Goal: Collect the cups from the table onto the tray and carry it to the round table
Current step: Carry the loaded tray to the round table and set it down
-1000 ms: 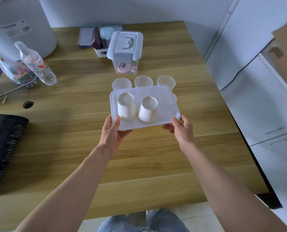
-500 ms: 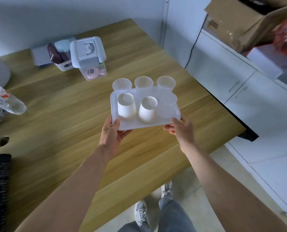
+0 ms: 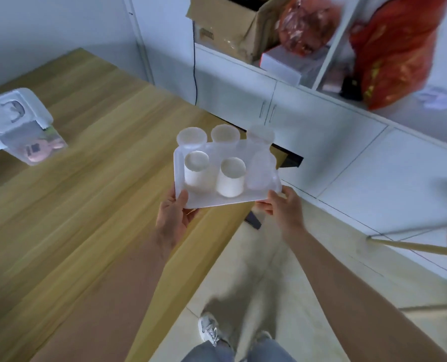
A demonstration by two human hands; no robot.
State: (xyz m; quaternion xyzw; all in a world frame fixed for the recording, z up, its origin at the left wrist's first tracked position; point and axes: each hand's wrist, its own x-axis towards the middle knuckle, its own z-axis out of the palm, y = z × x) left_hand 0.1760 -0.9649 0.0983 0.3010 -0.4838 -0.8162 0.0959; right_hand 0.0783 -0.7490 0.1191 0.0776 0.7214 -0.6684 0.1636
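Both hands hold the tray of cups.

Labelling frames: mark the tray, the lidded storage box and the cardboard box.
tray [image 3: 209, 201], head view, bare near edge.
lidded storage box [image 3: 11, 113], head view, white lid.
cardboard box [image 3: 225, 24], head view, front wall.

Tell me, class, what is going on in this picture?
A person holds a white rectangular plastic tray by its near edge, left hand and right hand at the corners. Six cups stand upright on it: two opaque white cups in front, the rest translucent. The tray is lifted off the long wooden table, partly over the floor. No round table is clearly visible.
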